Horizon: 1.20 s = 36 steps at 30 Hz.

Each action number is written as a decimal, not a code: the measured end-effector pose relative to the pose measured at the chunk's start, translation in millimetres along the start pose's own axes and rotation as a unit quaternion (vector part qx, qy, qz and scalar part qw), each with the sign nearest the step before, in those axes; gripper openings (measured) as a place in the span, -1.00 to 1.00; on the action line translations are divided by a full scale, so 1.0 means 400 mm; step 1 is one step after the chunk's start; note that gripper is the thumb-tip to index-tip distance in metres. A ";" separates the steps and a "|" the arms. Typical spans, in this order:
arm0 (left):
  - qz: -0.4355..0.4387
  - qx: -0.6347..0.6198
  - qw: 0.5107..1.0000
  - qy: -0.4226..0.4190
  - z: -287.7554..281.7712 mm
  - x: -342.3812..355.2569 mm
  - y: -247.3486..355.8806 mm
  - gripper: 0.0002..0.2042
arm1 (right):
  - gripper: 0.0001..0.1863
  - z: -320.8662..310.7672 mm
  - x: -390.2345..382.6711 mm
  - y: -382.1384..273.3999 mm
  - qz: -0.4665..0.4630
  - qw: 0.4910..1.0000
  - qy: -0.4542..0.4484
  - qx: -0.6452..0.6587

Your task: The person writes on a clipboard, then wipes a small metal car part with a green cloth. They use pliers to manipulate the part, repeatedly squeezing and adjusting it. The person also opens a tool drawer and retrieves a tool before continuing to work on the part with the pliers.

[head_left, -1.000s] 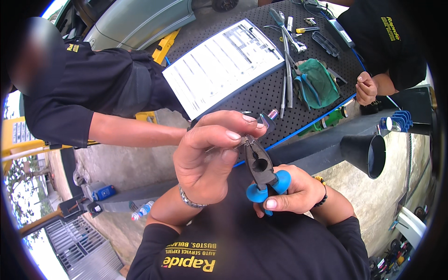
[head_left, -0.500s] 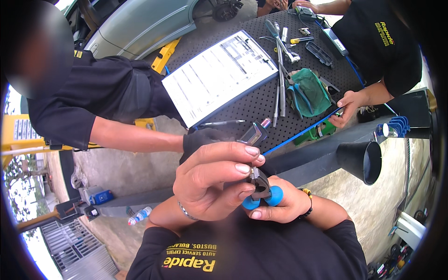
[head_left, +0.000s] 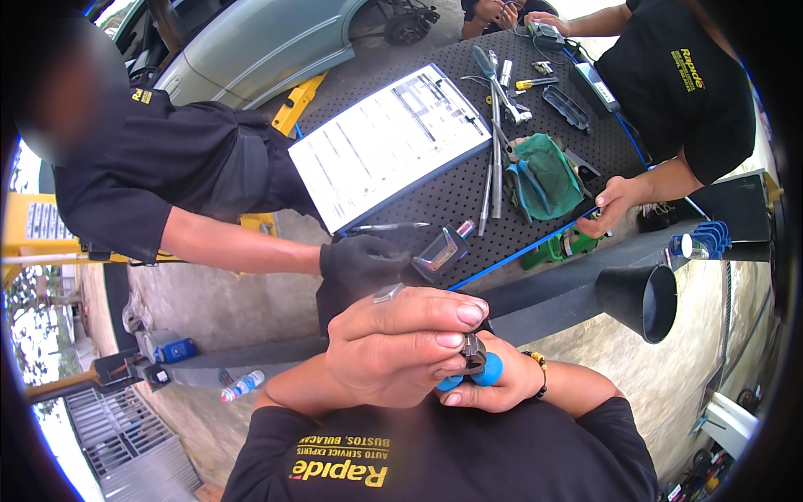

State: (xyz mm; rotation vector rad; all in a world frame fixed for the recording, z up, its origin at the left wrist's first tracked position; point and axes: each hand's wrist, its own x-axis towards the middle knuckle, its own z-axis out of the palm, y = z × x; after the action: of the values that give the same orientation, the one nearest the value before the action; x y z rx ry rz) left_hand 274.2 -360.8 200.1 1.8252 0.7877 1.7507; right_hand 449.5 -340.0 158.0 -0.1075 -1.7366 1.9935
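My right hand (head_left: 504, 374) is closed around the blue handles of a pair of pliers (head_left: 474, 358), their dark jaws pointing up. Just left of the jaws, my left hand (head_left: 401, 345) wears a ring and has its thumb and fingers pinched together. Whatever sits between those fingertips is too small and covered to name. The left fingertips are right beside the plier jaws and partly hide them. Beyond my hands, a co-worker's black-gloved hand (head_left: 365, 261) rests by a small rectangular shiny bottle (head_left: 442, 251) on the perforated black table (head_left: 468, 272).
The table also bears a clipboard with a printed form (head_left: 389, 146), a pen (head_left: 390, 227), long ratchet tools (head_left: 497, 159) and a green mesh pouch (head_left: 548, 176). Another person's hand (head_left: 615, 205) is at the right edge. A black bucket (head_left: 637, 303) lies beyond it.
Both my hands have lowered slightly. My left hand has turned, so its fingers cover more of the jaws and the small piece glimpsed before. The table appears shifted slightly left.
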 end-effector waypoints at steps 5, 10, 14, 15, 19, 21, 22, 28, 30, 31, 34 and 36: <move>-0.011 0.013 1.000 -0.002 0.018 0.008 -0.004 -0.82 | -0.71 -0.016 -0.007 -0.002 0.016 1.000 -0.019 0.012; -0.059 -0.016 0.997 0.045 0.001 0.029 -0.032 -0.84 | -0.77 -0.080 0.010 -0.044 0.090 0.995 -0.051 0.010; -0.040 0.085 0.995 -0.012 -0.020 0.041 -0.046 -0.84 | -0.74 -0.134 -0.007 -0.070 0.239 0.963 -0.100 0.079; -0.037 0.107 0.993 -0.026 -0.023 0.043 -0.051 -0.87 | -0.74 -0.134 -0.014 -0.067 0.240 0.961 -0.083 0.105; -0.097 0.096 0.990 0.047 -0.009 0.008 -0.081 -0.90 | -0.73 -0.144 -0.048 -0.040 0.247 0.957 -0.045 0.144; -0.160 -0.004 0.976 0.150 0.002 -0.005 -0.096 -0.89 | -0.71 -0.159 -0.054 -0.033 0.255 0.959 -0.027 0.123; -0.193 -0.078 0.958 0.196 0.007 -0.003 -0.100 -0.89 | -0.69 -0.167 -0.057 -0.028 0.245 0.968 -0.014 0.042; -0.350 -0.153 0.896 0.225 -0.048 -0.090 -0.138 -0.87 | -0.53 -0.190 -0.059 -0.003 0.211 0.893 0.168 -0.361; -0.376 -0.139 0.886 0.234 -0.058 -0.107 -0.138 -0.85 | -0.49 -0.201 -0.058 0.001 0.228 0.866 0.197 -0.398; -0.388 -0.134 0.877 0.248 -0.061 -0.117 -0.134 -0.83 | -0.48 -0.204 -0.057 0.004 0.238 0.853 0.208 -0.414; -0.417 -0.128 0.852 0.291 -0.066 -0.125 -0.117 -0.77 | -0.47 -0.209 -0.009 0.016 0.255 0.815 0.234 -0.465; -0.423 -0.138 0.845 0.296 -0.079 -0.131 -0.112 -0.66 | -0.53 -0.220 0.014 0.055 0.217 0.803 0.273 -0.483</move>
State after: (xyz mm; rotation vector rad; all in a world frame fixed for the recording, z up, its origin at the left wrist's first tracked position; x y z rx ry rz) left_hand 238.8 -366.7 133.3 0.5352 1.2421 1.6462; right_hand 470.5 -259.0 122.1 -1.3688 -2.2112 0.9018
